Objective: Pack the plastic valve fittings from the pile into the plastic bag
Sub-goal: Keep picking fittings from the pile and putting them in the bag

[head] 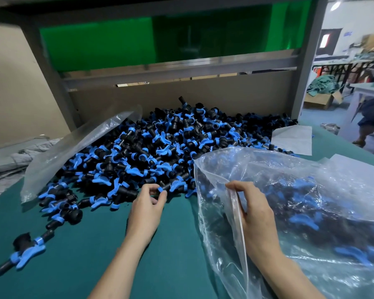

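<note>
A big pile of black valve fittings with blue handles (160, 147) covers the back of the green table (95, 244). My left hand (147, 208) is at the pile's near edge, its fingertips pinching one fitting (165, 187). My right hand (253, 210) grips the rim of a clear plastic bag (300, 190) and holds its mouth open toward the pile. The bag lies at the right and holds several fittings, seen blurred through the film.
A loose fitting (23, 250) lies near the front left, with a few strays (67, 214) behind it. A second clear bag (73, 147) leans on the pile's left side. A white sheet (294, 140) lies at the back right. A grey frame and cardboard wall close the back.
</note>
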`<move>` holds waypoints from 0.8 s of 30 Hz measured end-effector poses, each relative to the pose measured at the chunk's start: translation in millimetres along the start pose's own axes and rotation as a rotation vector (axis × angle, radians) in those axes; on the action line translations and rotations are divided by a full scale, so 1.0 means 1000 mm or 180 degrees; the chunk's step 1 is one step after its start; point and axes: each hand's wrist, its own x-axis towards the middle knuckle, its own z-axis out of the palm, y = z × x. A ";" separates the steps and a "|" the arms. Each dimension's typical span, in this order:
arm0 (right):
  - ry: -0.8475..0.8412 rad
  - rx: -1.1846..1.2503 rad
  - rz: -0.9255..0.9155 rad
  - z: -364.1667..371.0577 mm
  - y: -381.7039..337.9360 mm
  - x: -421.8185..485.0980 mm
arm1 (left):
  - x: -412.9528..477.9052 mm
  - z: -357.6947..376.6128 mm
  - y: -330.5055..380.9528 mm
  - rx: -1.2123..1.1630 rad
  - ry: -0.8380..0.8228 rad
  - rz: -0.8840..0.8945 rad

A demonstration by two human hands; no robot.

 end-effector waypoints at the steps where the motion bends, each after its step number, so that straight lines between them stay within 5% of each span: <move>1: -0.0001 -0.0012 0.0021 0.000 0.000 0.000 | -0.002 -0.002 0.001 -0.0402 0.0021 -0.0040; 8: -0.0036 -0.0026 0.0077 0.000 0.001 0.001 | -0.012 -0.010 0.010 -0.1516 0.0563 0.0360; 24: -0.0146 0.0023 0.0160 0.000 0.000 0.000 | -0.034 -0.036 -0.004 -0.0605 0.0512 0.0615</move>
